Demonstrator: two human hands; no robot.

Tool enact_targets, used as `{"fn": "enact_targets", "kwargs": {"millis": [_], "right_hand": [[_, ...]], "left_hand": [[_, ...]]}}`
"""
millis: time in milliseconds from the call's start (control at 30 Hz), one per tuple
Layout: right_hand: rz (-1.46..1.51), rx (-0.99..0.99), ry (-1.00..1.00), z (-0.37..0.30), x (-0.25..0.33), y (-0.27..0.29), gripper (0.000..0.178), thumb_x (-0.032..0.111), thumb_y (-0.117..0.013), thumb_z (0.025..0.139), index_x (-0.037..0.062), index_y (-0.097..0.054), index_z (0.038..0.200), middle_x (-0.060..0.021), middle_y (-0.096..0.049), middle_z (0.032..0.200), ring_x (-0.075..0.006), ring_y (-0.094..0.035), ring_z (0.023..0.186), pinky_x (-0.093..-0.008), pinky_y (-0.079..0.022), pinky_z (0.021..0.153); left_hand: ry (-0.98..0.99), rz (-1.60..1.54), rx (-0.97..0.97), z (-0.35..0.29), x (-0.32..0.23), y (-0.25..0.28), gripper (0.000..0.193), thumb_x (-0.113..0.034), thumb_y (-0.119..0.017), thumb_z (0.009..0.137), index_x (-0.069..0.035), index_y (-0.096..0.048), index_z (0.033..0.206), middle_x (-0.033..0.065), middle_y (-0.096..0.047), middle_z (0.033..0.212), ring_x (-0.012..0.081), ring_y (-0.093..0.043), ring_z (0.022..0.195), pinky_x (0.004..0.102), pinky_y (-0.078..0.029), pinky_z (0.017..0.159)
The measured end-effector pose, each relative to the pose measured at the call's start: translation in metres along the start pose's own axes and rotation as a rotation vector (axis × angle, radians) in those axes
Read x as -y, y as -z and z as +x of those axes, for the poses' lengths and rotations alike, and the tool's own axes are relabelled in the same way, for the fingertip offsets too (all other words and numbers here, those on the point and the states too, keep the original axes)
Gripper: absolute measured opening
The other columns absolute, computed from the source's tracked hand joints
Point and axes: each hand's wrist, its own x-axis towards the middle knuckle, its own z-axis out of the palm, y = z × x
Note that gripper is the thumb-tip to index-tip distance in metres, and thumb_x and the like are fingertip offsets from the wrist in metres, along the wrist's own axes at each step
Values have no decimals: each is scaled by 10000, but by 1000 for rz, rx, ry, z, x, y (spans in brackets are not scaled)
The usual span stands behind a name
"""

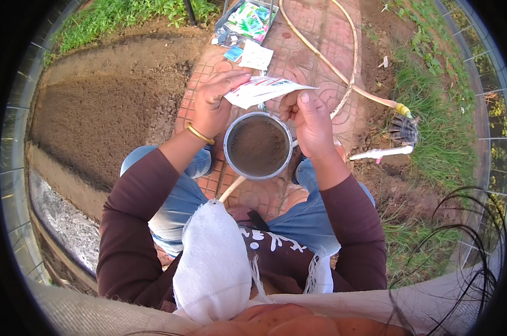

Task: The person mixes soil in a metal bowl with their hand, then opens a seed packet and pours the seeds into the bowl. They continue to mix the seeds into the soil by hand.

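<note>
At the centre, above a red-tiled path (315, 28), a round, pale-rimmed container (226, 147) sits full of dark brown, crumbly soil (258, 145). Just beyond its far edge, the left hand (220, 92) is clamped on the left end of a flat white paper packet (270, 89) with red print, while the right hand (309, 115), fingertips drawn together, is by the right end, gripping what I cannot tell. Filling looks done; the packet seems left to deal with, since only soil shows inside.
</note>
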Motion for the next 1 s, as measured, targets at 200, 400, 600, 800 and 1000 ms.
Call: {"fn": "enact_targets", "kwargs": {"millis": [200,400,600,800,1000], "right_hand": [[-10,24,-31,-4,3,-12,291,306,-546,964,24,-618,953,-29,-615,822,-106,-533,716,-266,-424,672],[35,-61,-71,-6,4,-15,213,214,-541,953,21,-626,987,-23,-629,848,-96,-538,718,-261,-434,672],[-90,-187,-81,-5,-4,-7,157,155,-551,939,22,-624,981,-6,-621,817,-70,-535,680,-235,-429,639],[-250,-219,-77,-3,-13,-4,106,114,-588,913,17,-616,883,-3,-610,766,-53,-521,628,-206,-411,579],[-386,-221,-83,-2,-17,0,128,106,-595,905,3,-611,833,19,-588,713,-26,-498,609,-197,-387,545]], "left_hand": [[-26,89,53,3,-3,4,396,120,-567,726,-55,-704,1054,143,-681,1080,277,-645,975,331,-503,841],[-31,136,67,1,3,3,436,133,-562,720,-66,-689,1088,141,-680,1078,289,-644,971,338,-507,845],[79,63,277,-2,-3,-2,629,-96,-730,727,-55,-510,1315,184,-568,1265,345,-553,1128,394,-430,975],[111,-130,437,-13,-14,-7,656,-317,-726,786,-51,-482,1334,185,-570,1233,347,-543,1123,407,-424,962],[327,-319,458,-15,-6,-10,369,-195,-672,844,-17,-616,1161,155,-648,1049,268,-639,942,354,-495,832]]}}
